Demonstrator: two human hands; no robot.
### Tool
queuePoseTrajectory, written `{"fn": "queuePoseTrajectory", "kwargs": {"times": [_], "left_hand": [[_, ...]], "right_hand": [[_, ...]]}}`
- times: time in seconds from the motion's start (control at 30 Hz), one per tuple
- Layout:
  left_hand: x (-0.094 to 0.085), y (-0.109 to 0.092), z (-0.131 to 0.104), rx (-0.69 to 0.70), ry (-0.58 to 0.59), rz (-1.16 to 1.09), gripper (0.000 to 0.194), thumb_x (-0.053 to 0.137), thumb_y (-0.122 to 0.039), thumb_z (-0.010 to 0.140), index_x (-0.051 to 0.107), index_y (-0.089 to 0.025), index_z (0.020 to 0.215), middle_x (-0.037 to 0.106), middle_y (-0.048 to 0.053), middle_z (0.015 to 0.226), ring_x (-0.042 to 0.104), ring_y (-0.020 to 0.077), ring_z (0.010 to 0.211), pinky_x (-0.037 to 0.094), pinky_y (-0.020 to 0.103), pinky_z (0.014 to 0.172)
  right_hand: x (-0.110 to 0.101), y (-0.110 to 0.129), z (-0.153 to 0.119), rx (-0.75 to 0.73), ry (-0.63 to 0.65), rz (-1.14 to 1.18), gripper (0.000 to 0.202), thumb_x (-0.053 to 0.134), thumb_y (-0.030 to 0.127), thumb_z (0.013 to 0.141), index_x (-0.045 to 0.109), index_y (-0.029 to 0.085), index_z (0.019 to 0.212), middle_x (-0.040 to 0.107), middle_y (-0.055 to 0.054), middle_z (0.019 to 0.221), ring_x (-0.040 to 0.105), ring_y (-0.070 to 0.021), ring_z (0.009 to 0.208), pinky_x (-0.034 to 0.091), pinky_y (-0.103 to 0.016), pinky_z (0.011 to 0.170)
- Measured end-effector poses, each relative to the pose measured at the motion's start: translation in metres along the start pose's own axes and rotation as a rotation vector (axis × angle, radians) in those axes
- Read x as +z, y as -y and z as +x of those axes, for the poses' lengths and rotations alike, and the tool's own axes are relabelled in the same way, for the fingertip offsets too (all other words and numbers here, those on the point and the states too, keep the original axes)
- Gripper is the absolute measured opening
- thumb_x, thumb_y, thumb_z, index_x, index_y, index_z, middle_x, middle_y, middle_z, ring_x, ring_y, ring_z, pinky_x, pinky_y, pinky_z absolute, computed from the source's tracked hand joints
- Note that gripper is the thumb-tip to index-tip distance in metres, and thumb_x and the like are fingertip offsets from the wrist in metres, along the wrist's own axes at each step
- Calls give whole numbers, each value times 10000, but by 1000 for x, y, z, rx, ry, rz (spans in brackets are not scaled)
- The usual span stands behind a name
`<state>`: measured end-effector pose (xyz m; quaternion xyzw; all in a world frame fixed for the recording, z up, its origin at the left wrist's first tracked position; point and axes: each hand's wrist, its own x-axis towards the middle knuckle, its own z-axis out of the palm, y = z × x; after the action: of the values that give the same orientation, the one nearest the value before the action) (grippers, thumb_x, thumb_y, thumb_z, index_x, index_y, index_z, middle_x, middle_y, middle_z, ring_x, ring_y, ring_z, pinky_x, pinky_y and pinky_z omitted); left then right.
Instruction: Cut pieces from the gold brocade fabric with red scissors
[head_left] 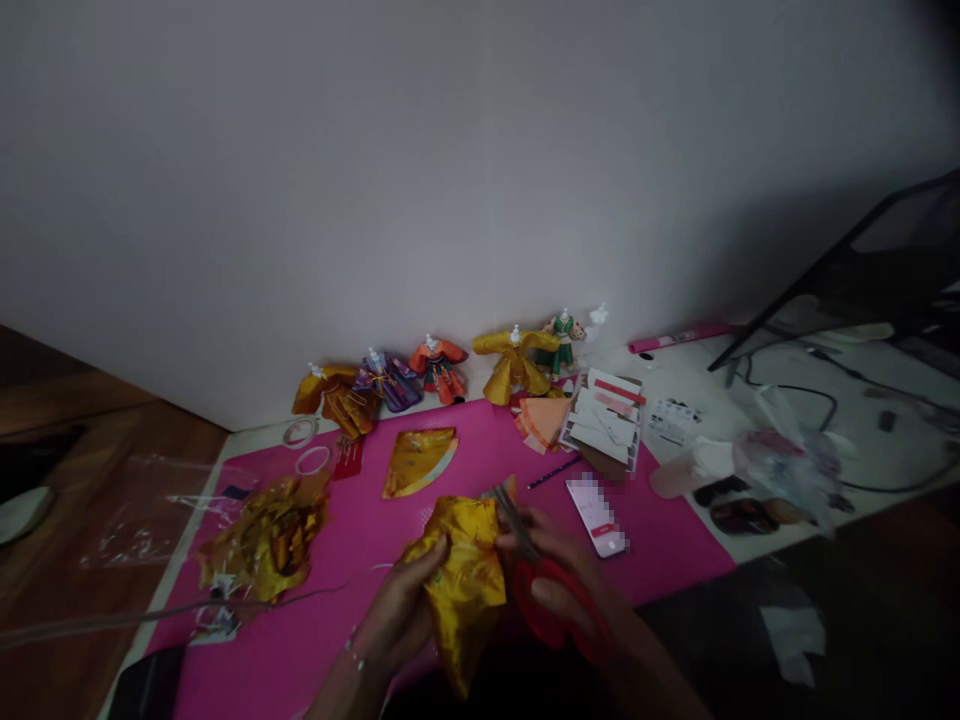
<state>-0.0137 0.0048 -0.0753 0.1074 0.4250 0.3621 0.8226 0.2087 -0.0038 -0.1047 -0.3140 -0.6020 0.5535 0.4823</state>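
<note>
Near the bottom middle, my left hand pinches a piece of shiny gold fabric between thumb and fingers. The cloth hangs down in a point below the hand. My right hand is wrapped round red-handled scissors, their metal blades pointing up and left beside the cloth's right edge. Whether the blades touch the cloth I cannot tell. Beyond the hands, a fan-shaped gold piece lies flat on the pink mat. To the left sits a crumpled heap of gold scraps.
Several small dressed doll figures lean along the wall. A phone, a dark pencil and stacked papers lie to the right. Tape rolls rest at the left. A bottle, plastic bag and cables are farther right.
</note>
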Motion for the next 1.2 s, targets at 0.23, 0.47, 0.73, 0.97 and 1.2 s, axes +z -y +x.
{"fn": "queuePoseTrajectory", "kwargs": {"times": [0.23, 0.47, 0.73, 0.97, 1.2], "left_hand": [[4, -9, -7, 37, 89, -51, 385, 789, -320, 766, 737, -166, 1115, 809, 128, 1006, 709, 362, 1093, 475, 488, 1053], [10, -14, -16, 138, 60, -81, 218, 780, -225, 789, 790, -166, 998, 824, 102, 905, 768, 303, 935, 540, 424, 980], [28, -18, -31, 129, -17, 17, 215, 834, -261, 731, 799, -145, 908, 813, 115, 880, 733, 327, 1024, 520, 428, 999], [33, -15, -30, 159, -26, 44, 255, 860, -256, 690, 795, -144, 909, 812, 115, 891, 733, 338, 1018, 515, 443, 1002], [36, -4, -25, 185, -105, 52, 272, 887, -225, 640, 796, -140, 883, 817, 133, 919, 725, 360, 1045, 522, 452, 1001]], "right_hand": [[-5, 25, -18, 32, -133, -196, 429, 527, 569, 938, 694, 277, 1204, 614, -116, 1079, 602, -301, 1004, 490, -407, 860], [6, 34, -44, 522, 142, 26, 347, 605, 442, 950, 586, 236, 1228, 641, -11, 858, 596, -155, 709, 467, -265, 648], [9, 5, -64, 551, 170, 132, 554, 620, 589, 897, 525, 223, 1301, 627, -60, 996, 609, -192, 848, 488, -320, 760], [16, -4, -55, 463, 162, 291, 636, 597, 691, 860, 537, 183, 1237, 612, -36, 870, 584, -134, 681, 475, -263, 636], [18, 23, -22, 364, 135, 271, 523, 565, 651, 906, 584, 140, 1016, 560, -16, 812, 517, -91, 624, 417, -200, 562]]}}
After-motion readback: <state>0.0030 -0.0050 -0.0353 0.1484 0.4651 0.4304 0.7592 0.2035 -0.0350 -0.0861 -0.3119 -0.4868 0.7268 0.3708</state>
